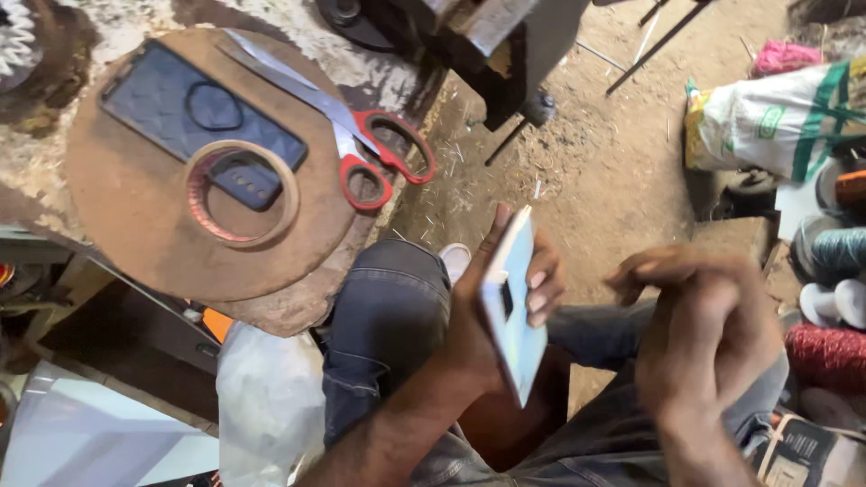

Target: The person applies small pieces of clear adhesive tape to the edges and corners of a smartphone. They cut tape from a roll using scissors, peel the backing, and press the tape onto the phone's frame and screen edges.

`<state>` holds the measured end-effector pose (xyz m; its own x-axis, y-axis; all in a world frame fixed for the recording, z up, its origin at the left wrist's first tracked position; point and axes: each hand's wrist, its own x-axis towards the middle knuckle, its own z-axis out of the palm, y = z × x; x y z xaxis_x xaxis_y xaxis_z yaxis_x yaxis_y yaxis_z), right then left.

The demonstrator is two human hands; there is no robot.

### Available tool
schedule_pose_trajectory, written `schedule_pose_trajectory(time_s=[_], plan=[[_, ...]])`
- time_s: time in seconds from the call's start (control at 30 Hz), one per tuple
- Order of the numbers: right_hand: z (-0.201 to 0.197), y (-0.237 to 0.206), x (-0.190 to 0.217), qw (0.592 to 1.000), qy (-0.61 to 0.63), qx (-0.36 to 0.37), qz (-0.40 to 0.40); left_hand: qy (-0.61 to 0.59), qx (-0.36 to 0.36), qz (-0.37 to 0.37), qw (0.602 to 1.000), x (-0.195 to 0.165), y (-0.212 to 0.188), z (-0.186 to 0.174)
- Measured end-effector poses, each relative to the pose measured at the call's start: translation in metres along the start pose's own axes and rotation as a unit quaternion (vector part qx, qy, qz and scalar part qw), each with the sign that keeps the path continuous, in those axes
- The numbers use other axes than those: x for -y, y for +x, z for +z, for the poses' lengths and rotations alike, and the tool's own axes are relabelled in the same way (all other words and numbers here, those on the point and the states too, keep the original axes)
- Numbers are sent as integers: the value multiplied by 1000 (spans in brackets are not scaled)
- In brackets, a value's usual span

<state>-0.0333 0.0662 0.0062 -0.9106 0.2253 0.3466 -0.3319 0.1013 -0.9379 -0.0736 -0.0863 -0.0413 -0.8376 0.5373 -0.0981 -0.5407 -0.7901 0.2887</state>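
A pale, flat phone-shaped slab [512, 302] is held upright and edge-on in the left hand [492, 307], clamped between thumb and fingers above the lap. The right hand [708, 334] is seen just beside it, blurred, with fingers curled loosely and nothing visible in its grasp; whether it is closed cannot be told. Both hands are raised over two knees in grey denim trousers [388, 334]. One white shoe tip [456, 260] is glimpsed beyond the knee.

To the left, a white plastic bag [271, 406] is seen beside the leg. Above it, a round, rusty brown work surface [180, 180] is found, bearing three things: one dark phone case [171, 108], one ring of brown tape [242, 192] laid partly over the case, and one pair of red-handled scissors [361, 135] lying open at the disc's right edge.

The floor [595, 162] is bare dirt, littered with small scraps. A dark metal machine base [487, 54] is seen at the top. At far right, one white and green sack [776, 117] and several spools of thread [834, 307], red, teal and white, are crowded together.
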Motion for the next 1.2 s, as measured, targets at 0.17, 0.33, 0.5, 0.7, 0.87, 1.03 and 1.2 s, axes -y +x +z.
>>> schedule_pose_trajectory(time_s=[0.17,0.33,0.5,0.7,0.87,1.03,1.2], plan=[[35,51,-44,931,-333,150,18,-165,194,-110,961,-9,-7,-10],[77,56,-54,937,-191,293,10,-213,225,-159,937,-17,-30,-18],[46,16,-38,971,-79,167,153,-230,210,-175,934,-23,-54,-30],[12,-89,-17,938,37,254,234,-225,167,-110,954,-13,-50,-39],[21,-128,-16,897,126,151,397,10,113,85,990,-8,-60,-16],[13,-119,4,901,110,125,400,210,88,155,961,-28,-76,13],[7,-115,23,906,114,165,371,158,93,123,975,-34,-79,33]])
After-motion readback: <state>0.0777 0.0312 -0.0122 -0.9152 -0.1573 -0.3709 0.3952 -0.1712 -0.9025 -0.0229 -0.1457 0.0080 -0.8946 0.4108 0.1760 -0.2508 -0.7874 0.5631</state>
